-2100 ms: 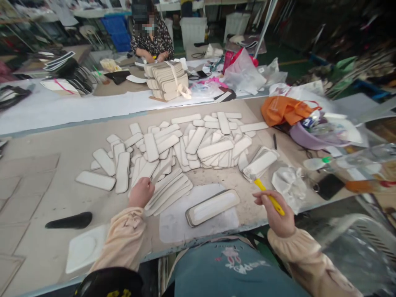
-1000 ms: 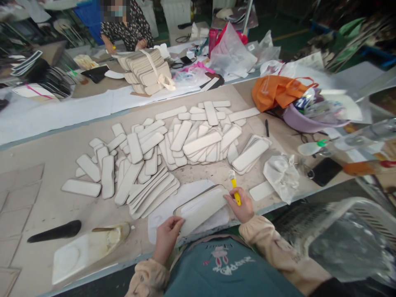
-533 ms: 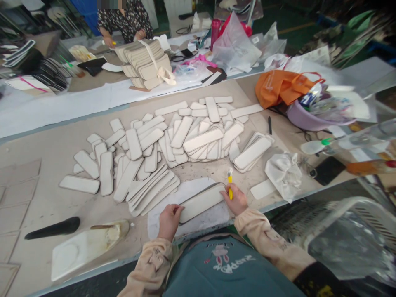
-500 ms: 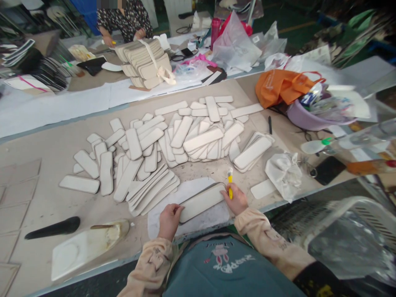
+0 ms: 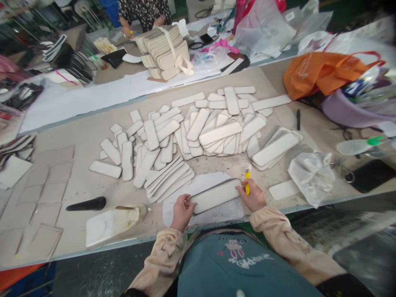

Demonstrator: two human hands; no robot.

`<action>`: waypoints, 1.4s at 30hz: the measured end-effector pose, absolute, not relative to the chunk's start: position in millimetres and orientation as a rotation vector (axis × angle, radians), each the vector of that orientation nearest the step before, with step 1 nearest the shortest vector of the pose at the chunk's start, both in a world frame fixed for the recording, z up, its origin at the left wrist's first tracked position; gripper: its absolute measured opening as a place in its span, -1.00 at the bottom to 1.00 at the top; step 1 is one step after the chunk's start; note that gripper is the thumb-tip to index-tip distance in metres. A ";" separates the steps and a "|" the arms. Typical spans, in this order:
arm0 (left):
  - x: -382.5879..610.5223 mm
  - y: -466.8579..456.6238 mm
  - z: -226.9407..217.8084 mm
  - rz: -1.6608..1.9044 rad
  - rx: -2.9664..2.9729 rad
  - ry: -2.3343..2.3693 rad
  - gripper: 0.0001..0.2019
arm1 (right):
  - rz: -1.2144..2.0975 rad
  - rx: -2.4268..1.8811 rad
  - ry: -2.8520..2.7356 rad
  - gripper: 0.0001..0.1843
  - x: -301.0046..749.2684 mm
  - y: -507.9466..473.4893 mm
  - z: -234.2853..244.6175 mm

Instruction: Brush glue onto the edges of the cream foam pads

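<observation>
Head view: an oblong pad held end to end between my two hands.

From the head camera, the oblong pad (image 5: 216, 195) lies on a white sheet (image 5: 204, 214) at the near edge of the surface (image 5: 77, 165), straight in front of me. Its long axis runs from near-left to far-right, and it seems to rest on a darker-edged piece of the same shape. My left hand (image 5: 182, 212) has its fingers curled onto the pad's near-left end. My right hand (image 5: 254, 198) is closed round a yellow-handled brush (image 5: 247, 181) with the bristles pointing away from me, and its fingertips touch the pad's far-right end. The pad sits between both hands, with neither clearly nearer. The heap of pads (image 5: 198, 132) lies just beyond.
</observation>
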State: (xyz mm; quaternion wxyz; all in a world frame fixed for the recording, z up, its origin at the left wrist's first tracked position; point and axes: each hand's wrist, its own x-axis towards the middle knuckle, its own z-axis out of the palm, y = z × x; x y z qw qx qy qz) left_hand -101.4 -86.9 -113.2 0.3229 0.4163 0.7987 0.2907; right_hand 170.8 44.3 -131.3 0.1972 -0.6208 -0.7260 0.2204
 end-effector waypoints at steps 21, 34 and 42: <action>-100.0 -89.2 -108.2 0.692 1.225 2.158 -0.72 | 0.535 -1.739 -1.997 -0.63 173.1 46.3 -132.4; -95.5 -93.9 -114.1 0.734 1.262 2.196 -0.78 | 0.630 -1.660 -1.922 -0.74 168.9 46.1 -124.8; -89.3 -90.8 -82.5 0.902 0.663 1.961 -0.75 | 1.082 -1.507 -1.628 -0.63 165.7 50.1 -93.1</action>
